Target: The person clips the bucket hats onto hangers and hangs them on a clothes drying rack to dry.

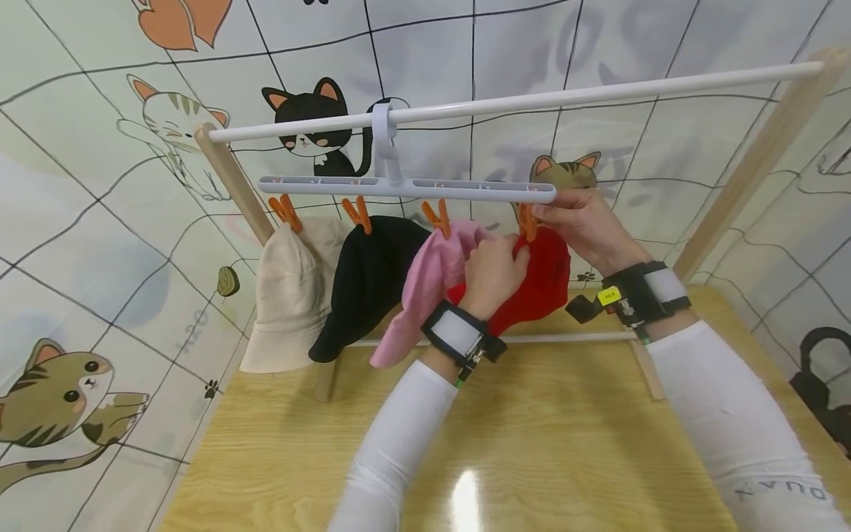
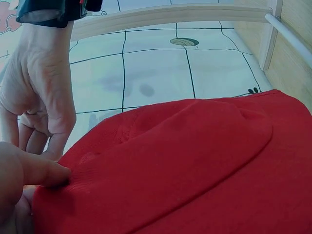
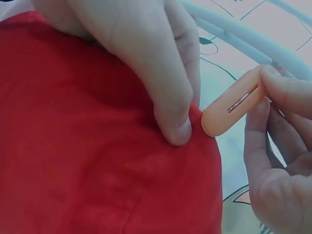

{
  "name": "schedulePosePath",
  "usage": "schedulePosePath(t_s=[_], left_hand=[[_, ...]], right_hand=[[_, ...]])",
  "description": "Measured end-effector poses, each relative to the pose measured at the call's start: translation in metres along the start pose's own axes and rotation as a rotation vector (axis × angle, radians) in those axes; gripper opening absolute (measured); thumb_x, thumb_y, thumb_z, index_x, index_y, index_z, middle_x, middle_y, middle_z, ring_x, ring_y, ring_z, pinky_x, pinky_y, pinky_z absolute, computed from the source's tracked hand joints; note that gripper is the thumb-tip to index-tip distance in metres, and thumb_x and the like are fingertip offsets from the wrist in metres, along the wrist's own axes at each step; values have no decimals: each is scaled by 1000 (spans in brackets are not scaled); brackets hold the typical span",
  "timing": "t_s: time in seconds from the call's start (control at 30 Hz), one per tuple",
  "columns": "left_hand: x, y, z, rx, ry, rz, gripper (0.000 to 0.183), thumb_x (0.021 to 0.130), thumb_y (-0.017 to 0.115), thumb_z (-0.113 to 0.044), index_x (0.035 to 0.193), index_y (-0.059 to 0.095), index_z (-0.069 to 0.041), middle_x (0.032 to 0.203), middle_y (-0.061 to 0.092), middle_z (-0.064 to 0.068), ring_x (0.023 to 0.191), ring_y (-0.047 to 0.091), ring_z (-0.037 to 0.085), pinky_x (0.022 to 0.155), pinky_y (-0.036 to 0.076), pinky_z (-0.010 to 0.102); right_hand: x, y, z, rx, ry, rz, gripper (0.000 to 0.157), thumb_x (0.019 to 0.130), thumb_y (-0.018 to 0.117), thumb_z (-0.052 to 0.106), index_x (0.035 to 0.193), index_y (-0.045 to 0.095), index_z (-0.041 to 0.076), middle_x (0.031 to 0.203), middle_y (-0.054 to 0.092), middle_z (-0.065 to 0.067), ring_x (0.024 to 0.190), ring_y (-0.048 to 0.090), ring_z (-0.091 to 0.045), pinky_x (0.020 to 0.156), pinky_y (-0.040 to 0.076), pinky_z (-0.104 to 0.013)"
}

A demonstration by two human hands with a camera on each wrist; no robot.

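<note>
At the right end of a pale grey clip hanger [image 1: 472, 191], a red hat [image 1: 548, 277] hangs at an orange clothespin [image 1: 527, 222]. My right hand [image 1: 592, 229] pinches the clothespin's upper end between thumb and fingers. In the right wrist view the lower tip of the clothespin [image 3: 233, 103] meets the hat's edge. My left hand [image 1: 492, 273] pinches that edge of the red hat [image 2: 195, 156], thumb on the near face, close beside the clothespin. Just left hangs a pink hat [image 1: 425, 288], partly behind my left hand.
A black cap [image 1: 368, 273] and a beige bucket hat [image 1: 286, 303] hang from orange clothespins further left. The hanger hooks over the white rail [image 1: 598, 96] of a wooden-legged rack on a wood-grain table [image 1: 532, 436]. A tiled wall with cat drawings stands behind.
</note>
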State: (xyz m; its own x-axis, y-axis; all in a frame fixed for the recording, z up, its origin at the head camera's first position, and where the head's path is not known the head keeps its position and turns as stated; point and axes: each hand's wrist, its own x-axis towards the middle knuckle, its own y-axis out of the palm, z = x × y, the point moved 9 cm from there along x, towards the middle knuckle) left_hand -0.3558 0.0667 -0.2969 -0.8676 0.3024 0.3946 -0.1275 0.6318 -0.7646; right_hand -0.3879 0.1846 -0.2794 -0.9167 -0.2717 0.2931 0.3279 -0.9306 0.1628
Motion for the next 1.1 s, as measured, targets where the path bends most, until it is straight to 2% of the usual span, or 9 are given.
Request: schedulePosePath(t_s=[0.2, 0.57, 0.87, 0.97, 1.1], left_hand=[[0, -13, -7, 65, 35, -55, 18, 98, 55, -19, 89, 64, -6, 59, 50, 3, 50, 49, 15, 46, 38, 21], [-7, -21, -2, -13, 30, -54, 16, 98, 57, -19, 93, 64, -6, 60, 52, 2, 49, 48, 11, 45, 38, 18], [-17, -27, 2, -90, 45, -73, 17, 97, 58, -20, 103, 66, -6, 73, 63, 3, 55, 53, 10, 52, 43, 16], [-20, -25, 4, -101, 51, -72, 19, 97, 58, -21, 106, 67, -6, 81, 68, 4, 57, 56, 10, 55, 44, 14], [-24, -21, 5, -100, 62, -69, 19, 97, 58, -20, 106, 66, -5, 83, 69, 4, 58, 57, 10, 56, 44, 13]], right_hand=[[-2, -2, 0, 3, 26, -44, 24, 91, 63, -2, 108, 75, 9, 104, 68, -2, 110, 49, -23, 92, 43, -28], [1, -4, -1, -45, 43, -39, 23, 92, 64, 3, 110, 75, 11, 106, 67, -1, 111, 48, -22, 91, 43, -29], [2, -3, 0, -26, 31, 1, 25, 93, 60, -1, 111, 74, 9, 105, 68, -2, 109, 50, -22, 93, 43, -26], [1, -1, -1, -41, 26, 28, 25, 93, 59, -2, 111, 74, 8, 105, 69, -2, 110, 50, -22, 94, 43, -25], [1, 0, -1, -92, 20, 66, 25, 94, 59, 0, 114, 72, 7, 104, 69, -4, 110, 49, -24, 93, 44, -25]])
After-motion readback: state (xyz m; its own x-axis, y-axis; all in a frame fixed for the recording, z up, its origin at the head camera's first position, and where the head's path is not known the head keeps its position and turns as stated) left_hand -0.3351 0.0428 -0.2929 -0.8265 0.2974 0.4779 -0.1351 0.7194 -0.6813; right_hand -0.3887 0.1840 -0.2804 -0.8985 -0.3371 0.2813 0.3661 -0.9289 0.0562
